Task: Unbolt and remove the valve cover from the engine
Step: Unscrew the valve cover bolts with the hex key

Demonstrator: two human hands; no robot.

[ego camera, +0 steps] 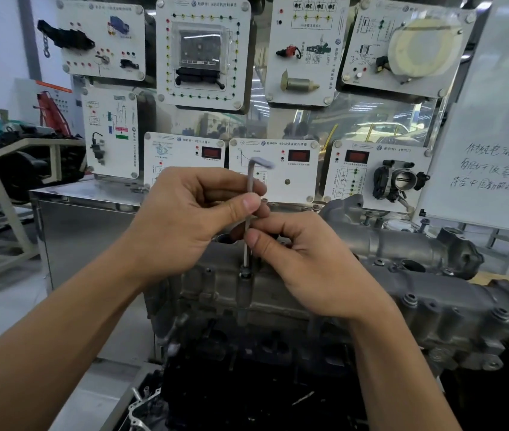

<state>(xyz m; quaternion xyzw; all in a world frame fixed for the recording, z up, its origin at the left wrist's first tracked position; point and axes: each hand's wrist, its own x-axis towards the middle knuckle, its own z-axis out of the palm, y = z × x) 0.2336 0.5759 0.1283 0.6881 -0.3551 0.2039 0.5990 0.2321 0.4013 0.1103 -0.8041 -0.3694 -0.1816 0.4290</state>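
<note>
Head camera looks down at two bare forearms that come in from seven and five o'clock and meet near the middle of the view. The left hand (191, 213) is curled, with thumb and fingertips pinching the upper part of an L-shaped hex key (249, 181). The right hand (303, 259) sits just below it at about four o'clock from the left, and its thumb and fingers pinch the lower part of the same shaft. The key stands nearly upright. Its short arm is at the top, points toward three o'clock and looks blurred. Its lower tip sits in a bolt (245, 272) at the six o'clock end of the shaft.

That bolt is in the top edge of the valve cover (213, 284), a grey cast-metal piece that fills the centre and runs off toward four o'clock, with more bolt heads along its right part. The cover lies on the engine (247, 353), whose darker body shows at six o'clock.

Behind, from ten to two o'clock, white display boards (203, 54) carry car parts and wiring diagrams, and one at three o'clock holds a throttle body (399, 181). A whiteboard (489, 150) with handwriting leans at the right edge. A steel cabinet (91, 228) stands at nine o'clock of the hands, with a wheeled frame (7, 213) beyond it at the left edge.
</note>
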